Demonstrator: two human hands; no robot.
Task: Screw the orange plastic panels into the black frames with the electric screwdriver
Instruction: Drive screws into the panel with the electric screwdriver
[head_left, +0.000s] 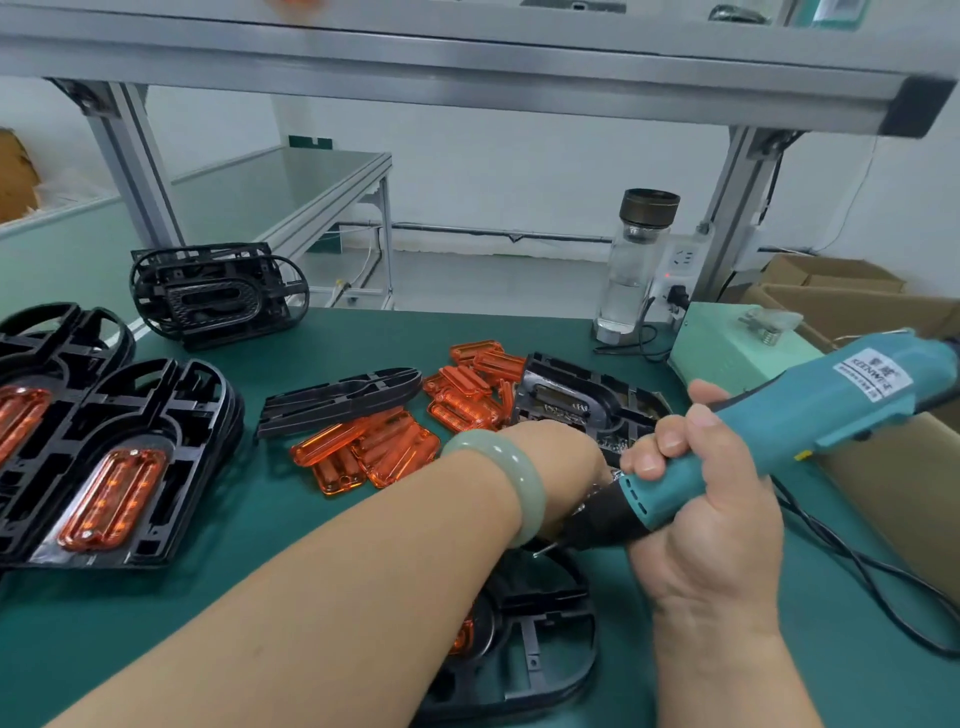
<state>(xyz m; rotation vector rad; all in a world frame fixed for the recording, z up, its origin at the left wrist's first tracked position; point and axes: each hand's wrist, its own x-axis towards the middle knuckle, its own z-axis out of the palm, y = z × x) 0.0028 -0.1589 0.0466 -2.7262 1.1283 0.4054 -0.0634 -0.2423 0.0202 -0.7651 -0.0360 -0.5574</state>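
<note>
Beneath the left forearm and the right hand (706, 499), near the front edge of the green worktop (208, 597), a black frame (535, 644) is laid flat. An orange panel (463, 635) is partly seen in it, under the left forearm. The teal electric screwdriver (779, 415) is gripped by the right hand, all fingers curled round its barrel. It is slanted so that its bit is pointed down and leftward, just above the frame. The left hand (566, 452), with a pale green bangle (506, 478) on its wrist, is stretched across just beyond the right hand's knuckles. Its fingers are hidden, so whether they are spread or pinching something cannot be told. Beyond the left hand, loose orange panels (363, 452) are heaped. Well to its left, finished frames (130, 441) are stacked.
</note>
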